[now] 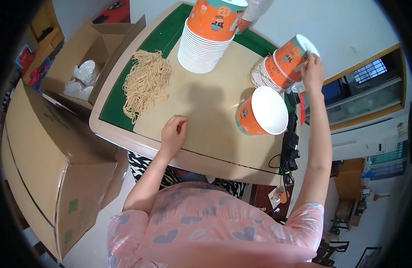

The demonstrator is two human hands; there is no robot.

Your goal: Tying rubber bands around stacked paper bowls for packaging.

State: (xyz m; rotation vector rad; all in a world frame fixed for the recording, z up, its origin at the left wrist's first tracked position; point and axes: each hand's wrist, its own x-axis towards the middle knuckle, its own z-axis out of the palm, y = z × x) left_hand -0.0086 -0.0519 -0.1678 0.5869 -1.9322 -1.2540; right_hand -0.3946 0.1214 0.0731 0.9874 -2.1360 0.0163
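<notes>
My right hand reaches to the far right of the table and grips an orange and teal paper bucket near its white end. That bucket sits over a stack of like paper buckets. Closer to me, a single paper bucket stands with its wide white mouth up. My left hand rests at the table's near edge with its fingers curled; nothing shows in them. Beyond it lies a heap of tan string loops. A tall stack of upturned paper buckets stands at the back middle.
Another bucket stack stands behind the tall one. Black power adapters and cords line the table's right edge. Left of the table are an open cardboard box with plastic-wrapped things inside and a large cardboard box.
</notes>
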